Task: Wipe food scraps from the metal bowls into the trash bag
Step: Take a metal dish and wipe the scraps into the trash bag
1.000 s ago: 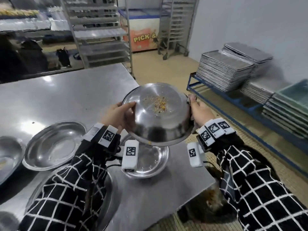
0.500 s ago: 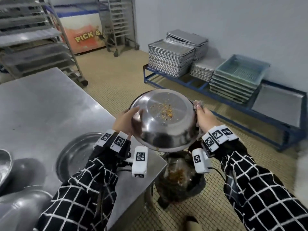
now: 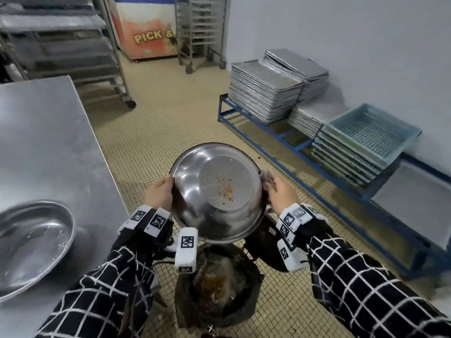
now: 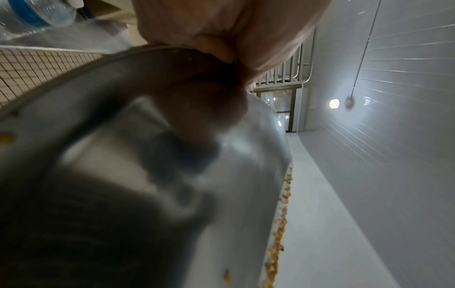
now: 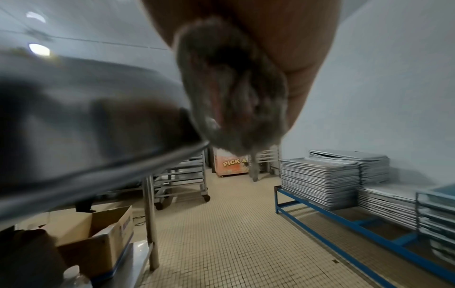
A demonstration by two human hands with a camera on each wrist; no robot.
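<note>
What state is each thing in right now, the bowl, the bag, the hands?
Held bowl: tilted over the bag, scraps still stuck inside.
Trash bag: open on the floor, scraps inside.
Left hand: grips the bowl's rim.
Right hand: holds a grey cloth at the rim.
Bowl on table: upright, resting.

Polished, mirror-bright metal bowl [image 3: 217, 191] flecked with crumbs; beside its rim, matt grey fuzzy cloth [image 5: 234, 87]; below it, crinkled glossy black plastic trash bag [image 3: 219, 301]; left, brushed steel table [image 3: 48, 142].

I've carried the bowl [image 3: 217, 193] off the table, tipped steeper over the bag [image 3: 219, 296] at six o'clock; scraps [image 3: 225, 189] thinner.
</note>
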